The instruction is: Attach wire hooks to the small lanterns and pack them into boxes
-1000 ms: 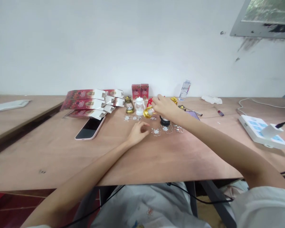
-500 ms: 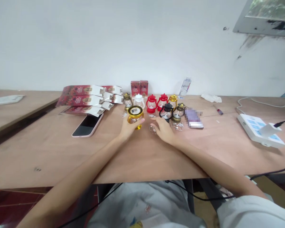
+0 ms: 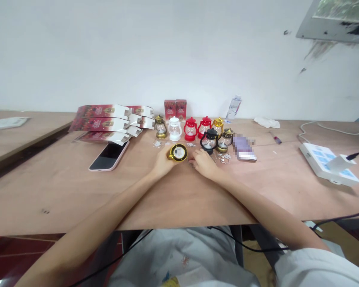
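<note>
My left hand [image 3: 164,162] is wrapped round a small gold lantern [image 3: 178,152], which is tipped so that its round base faces me. A black ring and a pale centre show on that base. Close by on the right, my right hand [image 3: 206,164] is low over the table with its fingertips drawn together. Thin bent metal wire [image 3: 188,161] shows beside those fingertips. Whatever they pinch is too small to make out. Just beyond the right hand stand a black lantern [image 3: 210,140] and a bronze lantern [image 3: 225,140].
More lanterns stand behind, among them a white lantern [image 3: 175,129] and a red lantern [image 3: 190,130]. Flattened red boxes [image 3: 101,123] and a phone [image 3: 107,156] lie left. Small metal pieces [image 3: 225,158] are scattered about. A power strip [image 3: 329,164] sits far right.
The gold lantern has been turned in my left hand, its base now facing me more, and moved slightly right and nearer. My right hand's fingers have closed together at the wire pieces.
</note>
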### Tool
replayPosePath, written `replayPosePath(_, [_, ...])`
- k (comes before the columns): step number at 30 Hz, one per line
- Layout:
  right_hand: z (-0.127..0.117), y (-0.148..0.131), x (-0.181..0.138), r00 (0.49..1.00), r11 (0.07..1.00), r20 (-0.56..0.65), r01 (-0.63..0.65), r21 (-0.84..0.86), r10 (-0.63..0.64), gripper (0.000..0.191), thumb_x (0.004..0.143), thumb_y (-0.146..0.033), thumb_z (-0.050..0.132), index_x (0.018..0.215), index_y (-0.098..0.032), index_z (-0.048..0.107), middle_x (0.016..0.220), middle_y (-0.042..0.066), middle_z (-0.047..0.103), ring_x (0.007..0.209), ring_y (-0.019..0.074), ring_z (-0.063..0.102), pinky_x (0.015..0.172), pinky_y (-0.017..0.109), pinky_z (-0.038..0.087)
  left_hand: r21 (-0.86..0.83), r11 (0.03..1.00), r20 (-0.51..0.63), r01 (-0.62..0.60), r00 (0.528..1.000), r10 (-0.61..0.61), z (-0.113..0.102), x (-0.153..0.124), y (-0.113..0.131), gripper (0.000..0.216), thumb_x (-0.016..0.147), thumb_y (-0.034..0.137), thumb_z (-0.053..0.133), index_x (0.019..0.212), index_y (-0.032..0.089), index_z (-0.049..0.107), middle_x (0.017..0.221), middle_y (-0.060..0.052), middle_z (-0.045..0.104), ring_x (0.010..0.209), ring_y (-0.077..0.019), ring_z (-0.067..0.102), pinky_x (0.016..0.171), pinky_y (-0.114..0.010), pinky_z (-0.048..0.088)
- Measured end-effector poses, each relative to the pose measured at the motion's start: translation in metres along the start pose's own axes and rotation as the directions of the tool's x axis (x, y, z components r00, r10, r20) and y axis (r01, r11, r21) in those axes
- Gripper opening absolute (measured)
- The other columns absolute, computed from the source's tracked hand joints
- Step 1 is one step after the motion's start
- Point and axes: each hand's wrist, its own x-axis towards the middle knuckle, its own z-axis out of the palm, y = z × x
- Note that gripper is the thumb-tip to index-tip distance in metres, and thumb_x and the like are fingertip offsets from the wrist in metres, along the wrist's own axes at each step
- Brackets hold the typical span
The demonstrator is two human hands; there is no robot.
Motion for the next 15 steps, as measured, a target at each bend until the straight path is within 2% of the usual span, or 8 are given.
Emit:
replayPosePath(4, [0.006, 0.004, 0.0, 0.999, 1.0, -0.041, -0.001, 0.01, 0.001, 0.017, 0.089, -0.023, 0.054, 0.091, -0.008, 0.063, 0.096, 0.016, 0.065, 0.094, 0.0262, 0.056, 0.085, 0.038, 0.043, 0.132, 0.988, 0.054, -0.082, 0.996, 0.076, -0.002, -0.003, 0.003, 0.043, 0.061, 0.032, 0.074, 0.101, 0.018, 0.064, 0.102, -0.006, 0.067, 0.097, -0.0243, 0.062, 0.088, -0.039, 0.05])
replayPosePath(7, [0.006, 0.006, -0.001, 0.986, 0.982, -0.164, 0.004, 0.19, 0.027, 0.008, 0.087, -0.018, 0.056, 0.084, -0.013, 0.062, 0.09, 0.01, 0.065, 0.09, 0.0231, 0.057, 0.084, 0.036, 0.044, 0.173, 0.978, 0.099, -0.12, 0.99, 0.104, -0.003, -0.006, 0.01, 0.038, 0.064, 0.027, 0.071, 0.1, 0.02, 0.065, 0.102, -0.004, 0.067, 0.097, -0.0228, 0.061, 0.088, -0.036, 0.049])
replayPosePath(9, [0.002, 0.005, -0.003, 0.95, 0.92, -0.296, 0.027, 0.39, 0.097, 0.008, 0.086, -0.016, 0.056, 0.08, -0.016, 0.061, 0.085, 0.006, 0.064, 0.083, 0.0193, 0.057, 0.079, 0.033, 0.045, 0.193, 0.973, 0.108, -0.13, 0.988, 0.111, -0.004, -0.007, 0.013, 0.036, 0.065, 0.025, 0.07, 0.1, 0.02, 0.065, 0.101, -0.004, 0.067, 0.096, -0.022, 0.061, 0.087, -0.035, 0.049])
replayPosePath(11, [-0.004, 0.001, -0.007, 0.887, 0.82, -0.417, 0.082, 0.567, 0.2, 0.009, 0.086, -0.02, 0.057, 0.077, -0.018, 0.061, 0.08, 0.002, 0.063, 0.075, 0.016, 0.056, 0.073, 0.03, 0.045, 0.209, 0.968, 0.113, -0.138, 0.987, 0.117, -0.003, -0.007, 0.015, 0.035, 0.066, 0.025, 0.069, 0.1, 0.02, 0.065, 0.1, -0.004, 0.067, 0.095, -0.0214, 0.06, 0.085, -0.034, 0.048])
replayPosePath(13, [-0.011, -0.005, -0.011, 0.832, 0.739, -0.498, 0.173, 0.651, 0.243, 0.012, 0.085, -0.024, 0.059, 0.075, -0.019, 0.061, 0.077, 0.0, 0.062, 0.072, 0.0142, 0.055, 0.07, 0.028, 0.044, 0.212, 0.966, 0.123, -0.15, 0.984, 0.125, -0.003, -0.008, 0.015, 0.033, 0.067, 0.025, 0.069, 0.1, 0.02, 0.065, 0.099, -0.004, 0.066, 0.093, -0.021, 0.06, 0.083, -0.033, 0.047])
replayPosePath(15, [-0.015, -0.011, -0.015, 0.807, 0.702, -0.552, 0.27, 0.659, 0.208, 0.012, 0.085, -0.025, 0.06, 0.074, -0.02, 0.061, 0.076, 0.0, 0.061, 0.073, 0.0137, 0.055, 0.07, 0.028, 0.044, 0.201, 0.966, 0.14, -0.161, 0.981, 0.134, -0.002, -0.009, 0.016, 0.032, 0.068, 0.026, 0.069, 0.099, 0.02, 0.065, 0.097, -0.003, 0.065, 0.092, -0.0205, 0.059, 0.082, -0.032, 0.047])
